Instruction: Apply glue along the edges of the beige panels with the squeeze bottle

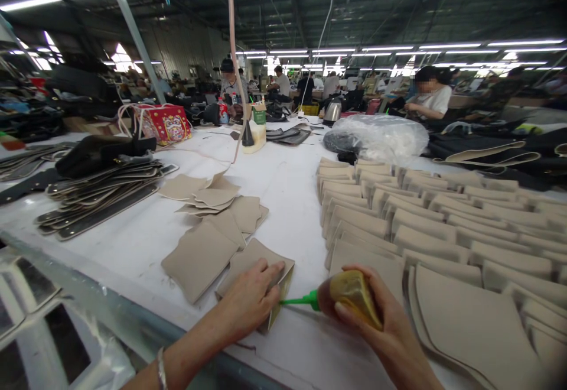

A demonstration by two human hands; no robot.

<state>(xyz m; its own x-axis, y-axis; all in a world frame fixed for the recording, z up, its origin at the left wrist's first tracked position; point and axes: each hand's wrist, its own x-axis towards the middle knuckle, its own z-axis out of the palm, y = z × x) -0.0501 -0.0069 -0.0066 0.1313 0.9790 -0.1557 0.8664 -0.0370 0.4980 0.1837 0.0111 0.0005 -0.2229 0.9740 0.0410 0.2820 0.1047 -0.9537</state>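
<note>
My left hand [248,298] lies on a beige leather-like panel [254,254] near the table's front edge, fingers bent and pressing on it, thumb by its right edge. That edge is slightly raised and shows a yellowish underside. My right hand [385,313] is wrapped round a squeeze bottle [349,296] of amber liquid, probably glue. The bottle is tipped sideways, and its green nozzle [301,301] points left, its tip at the panel's edge beside my left thumb. Just beyond my left hand, more beige panels [201,254] lie in a loose, overlapping pile.
Rows of curved beige pieces [465,313] cover the right side of the white table [133,260]. Dark strap-like pieces [101,195] are stacked at left. Farther back are a red gift bag [166,124], a glue container [256,137] and a clear plastic bag [385,136]. Other people work beyond.
</note>
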